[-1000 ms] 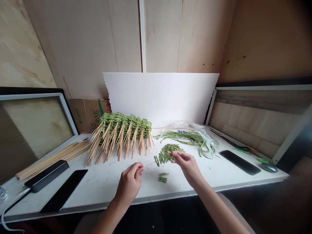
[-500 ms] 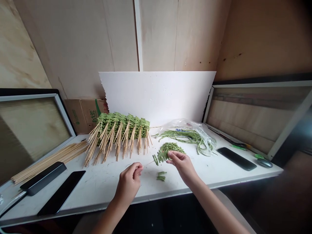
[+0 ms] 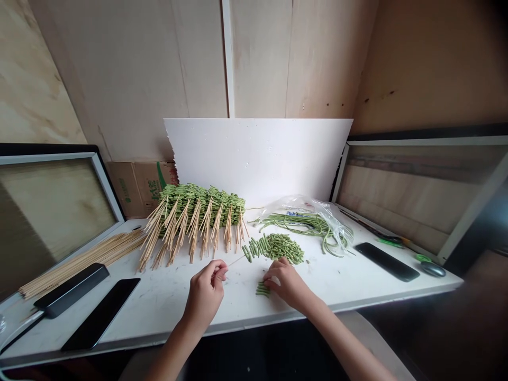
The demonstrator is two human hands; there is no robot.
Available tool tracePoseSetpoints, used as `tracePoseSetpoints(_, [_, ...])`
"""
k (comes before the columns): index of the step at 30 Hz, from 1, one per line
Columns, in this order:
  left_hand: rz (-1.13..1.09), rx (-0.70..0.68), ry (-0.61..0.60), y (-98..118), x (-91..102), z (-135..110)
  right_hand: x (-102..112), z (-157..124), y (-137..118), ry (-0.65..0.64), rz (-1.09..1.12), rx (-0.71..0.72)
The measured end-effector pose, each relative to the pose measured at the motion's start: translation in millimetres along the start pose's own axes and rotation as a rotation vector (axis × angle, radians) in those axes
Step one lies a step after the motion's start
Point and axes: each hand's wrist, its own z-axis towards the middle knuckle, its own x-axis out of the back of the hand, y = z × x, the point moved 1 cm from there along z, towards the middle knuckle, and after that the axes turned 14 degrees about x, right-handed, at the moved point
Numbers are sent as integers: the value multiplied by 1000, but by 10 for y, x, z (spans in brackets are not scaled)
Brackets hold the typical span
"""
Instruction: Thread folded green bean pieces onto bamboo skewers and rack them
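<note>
My left hand (image 3: 208, 283) pinches the bare end of a thin wooden skewer (image 3: 237, 261), which slants up to the right. Short cut green stalk pieces (image 3: 256, 248) are threaded crosswise along its far part. Down on the white table, my right hand (image 3: 283, 280) has its thumb and fingers closed together at a few loose green stalk pieces (image 3: 262, 289); its fingertips partly cover them. Just beyond that hand lies a heap of cut stalk pieces (image 3: 286, 247). Whether they are long beans or garlic stems I cannot tell.
Loaded skewers (image 3: 202, 206) are stacked at the back left, bare skewers (image 3: 83, 262) beside them. Long uncut green stalks (image 3: 297, 222) lie partly under a clear plastic bag (image 3: 309, 203). Two dark flat devices (image 3: 101, 315), a black box (image 3: 71, 286) and a mouse (image 3: 432, 269) also rest there.
My right hand has let go of the threaded pieces and moved down to the loose ones on the table. My left hand, still holding the skewer, has shifted slightly left.
</note>
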Motion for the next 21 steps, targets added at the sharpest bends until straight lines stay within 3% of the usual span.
tracePoseSetpoints(9, [-21, 9, -31, 14, -3, -23, 100, 36, -41, 129, 114, -35])
tracePoseSetpoints(17, [-47, 30, -57, -13, -29, -38, 358, 68, 207, 483, 763, -304])
tracePoseSetpoints(21, [-40, 17, -74, -15, -60, -58, 409, 86, 171, 584, 1076, -350])
